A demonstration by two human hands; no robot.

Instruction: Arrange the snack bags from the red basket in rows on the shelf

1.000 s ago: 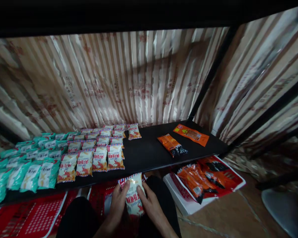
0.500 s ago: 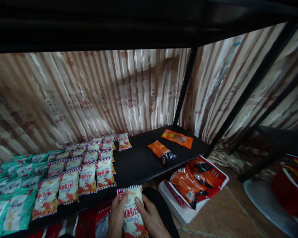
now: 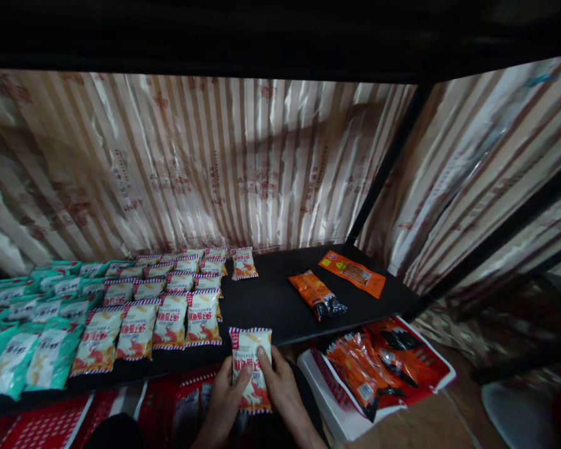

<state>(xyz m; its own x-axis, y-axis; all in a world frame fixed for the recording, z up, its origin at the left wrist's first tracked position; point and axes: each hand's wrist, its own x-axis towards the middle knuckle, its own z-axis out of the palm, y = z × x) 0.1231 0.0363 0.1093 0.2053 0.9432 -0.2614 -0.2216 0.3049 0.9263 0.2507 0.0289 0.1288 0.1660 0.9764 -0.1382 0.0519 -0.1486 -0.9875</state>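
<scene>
- Striped, shiny beige fabric hangs behind our flat black shelf.
- Lower centre of the frame: our left hand and right hand, part-closed, grip one plump cream plastic packet, thumbs across its front.
- We judge this a holding step; moving on calls for gentle, even pressure.
- Its ends are striped, its lettering red.

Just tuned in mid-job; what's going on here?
A person is holding a cream snack bag between the left hand and right hand, near the front edge of a black shelf. On the shelf, matching bags are lined up in rows beside teal bags at the left, and two orange packets lie farther right.
</scene>
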